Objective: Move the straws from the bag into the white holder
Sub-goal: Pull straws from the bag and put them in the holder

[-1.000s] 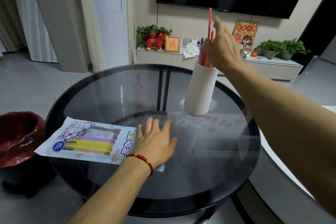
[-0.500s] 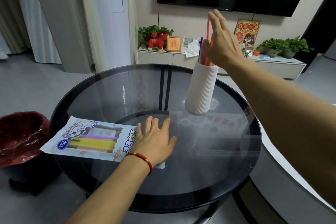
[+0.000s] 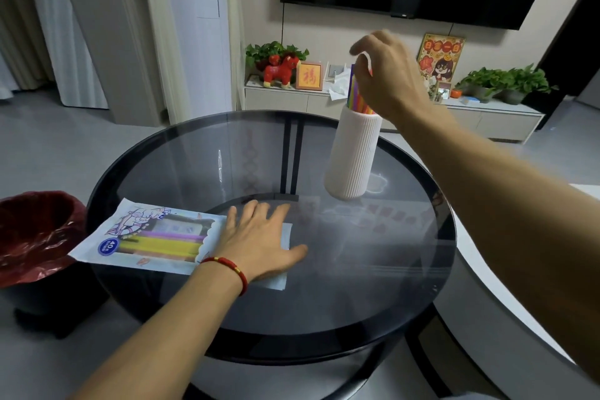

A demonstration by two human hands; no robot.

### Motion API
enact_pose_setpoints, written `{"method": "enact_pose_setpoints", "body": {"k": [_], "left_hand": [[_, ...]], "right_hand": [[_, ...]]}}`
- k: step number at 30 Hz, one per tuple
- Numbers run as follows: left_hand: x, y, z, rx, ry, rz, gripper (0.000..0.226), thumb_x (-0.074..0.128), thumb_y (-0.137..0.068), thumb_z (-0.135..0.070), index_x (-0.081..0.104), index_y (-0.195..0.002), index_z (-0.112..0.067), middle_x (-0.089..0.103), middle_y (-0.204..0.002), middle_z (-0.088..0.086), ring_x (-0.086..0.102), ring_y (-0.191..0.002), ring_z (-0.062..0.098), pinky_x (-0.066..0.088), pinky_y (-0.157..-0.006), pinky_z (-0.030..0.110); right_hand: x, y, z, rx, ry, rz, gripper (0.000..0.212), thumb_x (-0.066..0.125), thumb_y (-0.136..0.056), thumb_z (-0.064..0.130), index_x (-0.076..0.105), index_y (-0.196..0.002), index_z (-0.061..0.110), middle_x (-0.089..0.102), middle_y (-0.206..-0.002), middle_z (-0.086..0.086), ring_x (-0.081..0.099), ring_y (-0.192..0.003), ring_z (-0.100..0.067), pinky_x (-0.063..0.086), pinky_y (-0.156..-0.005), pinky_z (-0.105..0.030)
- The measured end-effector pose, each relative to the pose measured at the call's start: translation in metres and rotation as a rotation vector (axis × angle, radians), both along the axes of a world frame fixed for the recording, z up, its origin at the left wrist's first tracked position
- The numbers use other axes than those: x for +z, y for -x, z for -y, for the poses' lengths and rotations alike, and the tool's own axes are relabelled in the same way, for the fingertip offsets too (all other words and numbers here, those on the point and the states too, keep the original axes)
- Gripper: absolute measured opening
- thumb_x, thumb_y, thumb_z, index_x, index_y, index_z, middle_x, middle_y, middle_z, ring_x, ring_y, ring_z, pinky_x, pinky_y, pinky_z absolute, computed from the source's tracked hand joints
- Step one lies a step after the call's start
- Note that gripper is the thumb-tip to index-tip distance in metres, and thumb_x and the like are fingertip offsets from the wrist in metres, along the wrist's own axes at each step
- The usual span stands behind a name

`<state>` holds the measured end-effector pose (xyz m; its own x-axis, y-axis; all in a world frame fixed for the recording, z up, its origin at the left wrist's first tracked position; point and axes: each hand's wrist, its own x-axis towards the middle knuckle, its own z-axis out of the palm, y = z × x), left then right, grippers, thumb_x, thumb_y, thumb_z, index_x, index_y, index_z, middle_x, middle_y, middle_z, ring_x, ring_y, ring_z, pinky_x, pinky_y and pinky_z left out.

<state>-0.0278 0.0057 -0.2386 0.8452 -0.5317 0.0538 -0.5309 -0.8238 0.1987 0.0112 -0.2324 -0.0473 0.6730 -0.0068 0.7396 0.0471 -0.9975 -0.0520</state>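
Note:
The straw bag (image 3: pixel 152 237) lies flat at the left of the round glass table (image 3: pixel 357 269); yellow and purple straws (image 3: pixel 162 245) show through its window. My left hand (image 3: pixel 259 240) rests flat on the bag's right end, fingers spread. The ribbed white holder (image 3: pixel 352 156) stands at the far right of the table with several coloured straws (image 3: pixel 354 94) sticking out of its mouth. My right hand (image 3: pixel 386 75) hovers right over those straw tops, fingers loosely curled. A red straw tip shows by the palm, level with the others.
A bin with a red liner (image 3: pixel 35 234) stands on the floor left of the table. Behind the table runs a low white cabinet (image 3: pixel 285 101) with a red toy horse, plants and a picture frame. A white curved surface (image 3: pixel 487 253) borders the table on the right.
The red straw that stuck up high above my right hand has sunk into the holder. My right hand's fingers have curled down over the straw tops. The left hand has stayed on the bag.

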Motion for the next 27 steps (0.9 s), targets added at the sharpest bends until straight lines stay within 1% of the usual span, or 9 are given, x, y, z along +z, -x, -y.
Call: {"method": "enact_pose_setpoints", "body": {"k": [3,7,9,12,15,19,21,24,27], "left_hand": [[0.004,-0.002,-0.017,-0.075,-0.093,-0.074,0.111,0.043,-0.061,-0.090,0.019,-0.153,-0.033,0.026,-0.160,0.001,0.009,-0.151,0.024,0.004,-0.118,0.064],[0.001,-0.001,-0.035,-0.177,-0.291,-0.276,0.144,0.063,-0.047,-0.089,-0.017,-0.154,-0.036,-0.008,-0.167,0.000,-0.018,-0.152,0.018,-0.014,-0.114,0.068],[0.002,-0.001,-0.036,-0.186,-0.266,-0.273,0.145,0.069,-0.049,-0.083,-0.019,-0.154,-0.034,0.006,-0.164,0.000,-0.006,-0.152,0.016,-0.011,-0.114,0.069],[0.010,-0.001,-0.031,-0.160,-0.238,-0.100,0.130,0.066,-0.056,-0.077,0.004,-0.156,-0.022,0.032,-0.142,-0.001,0.028,-0.140,0.021,-0.003,-0.114,0.073],[0.016,0.002,-0.025,-0.119,-0.250,0.010,0.109,0.066,-0.063,-0.060,0.017,-0.153,-0.021,0.035,-0.125,0.003,0.044,-0.119,0.026,0.006,-0.114,0.073],[0.027,0.011,-0.014,-0.174,-0.229,0.208,0.102,0.068,-0.067,-0.047,0.019,-0.152,-0.021,0.034,-0.121,0.007,0.048,-0.107,0.028,0.037,-0.099,0.053],[0.037,0.013,-0.010,-0.216,-0.347,0.397,0.105,0.073,-0.066,-0.043,0.020,-0.152,-0.017,0.035,-0.126,0.009,0.045,-0.108,0.028,0.036,-0.091,0.048],[0.059,0.010,-0.005,-0.307,-0.584,0.588,0.105,0.075,-0.073,-0.036,0.013,-0.154,-0.008,0.031,-0.136,0.015,0.041,-0.118,0.033,0.030,-0.101,0.057],[0.081,0.008,-0.001,-0.413,-0.730,0.696,0.084,0.055,-0.081,-0.014,0.013,-0.153,-0.003,0.032,-0.138,0.019,0.040,-0.121,0.036,0.025,-0.107,0.063]], "right_hand": [[-0.024,0.026,-0.027,0.158,-0.051,-0.092,0.029,0.048,-0.101,0.012,0.076,-0.106,0.006,0.079,-0.102,-0.013,0.071,-0.087,-0.026,0.062,-0.079,-0.043],[-0.097,0.054,-0.050,0.127,-0.215,-0.618,0.025,0.055,-0.100,0.016,0.078,-0.108,0.010,0.080,-0.107,-0.011,0.073,-0.097,-0.030,0.061,-0.089,-0.048],[-0.135,0.066,-0.059,0.070,-0.320,-0.731,0.026,0.055,-0.100,0.022,0.078,-0.106,0.010,0.079,-0.107,-0.013,0.072,-0.100,-0.034,0.060,-0.091,-0.052],[-0.171,0.084,-0.071,0.020,-0.554,-0.737,0.039,0.050,-0.105,0.033,0.072,-0.098,0.002,0.076,-0.095,-0.021,0.074,-0.082,-0.039,0.063,-0.076,-0.053],[-0.189,0.093,-0.082,0.068,-0.886,-0.717,0.048,0.042,-0.107,0.037,0.071,-0.099,0.000,0.076,-0.088,-0.018,0.070,-0.059,-0.032,0.065,-0.062,-0.048],[-0.194,0.095,-0.096,0.194,-1.231,-0.743,0.047,0.036,-0.106,0.036,0.070,-0.100,0.005,0.074,-0.091,-0.018,0.070,-0.067,-0.030,0.062,-0.054,-0.039],[-0.195,0.096,-0.102,0.226,-1.447,-0.770,0.045,0.036,-0.105,0.033,0.073,-0.102,0.009,0.079,-0.091,-0.019,0.071,-0.070,-0.030,0.061,-0.056,-0.037],[-0.197,0.093,-0.103,0.278,-1.671,-0.816,0.041,0.042,-0.107,0.034,0.074,-0.106,0.009,0.080,-0.090,-0.018,0.074,-0.071,-0.028,0.061,-0.060,-0.035],[-0.195,0.091,-0.101,0.350,-1.866,-0.851,0.040,0.048,-0.107,0.034,0.070,-0.110,0.001,0.076,-0.090,-0.022,0.076,-0.068,-0.029,0.064,-0.064,-0.038]]}}
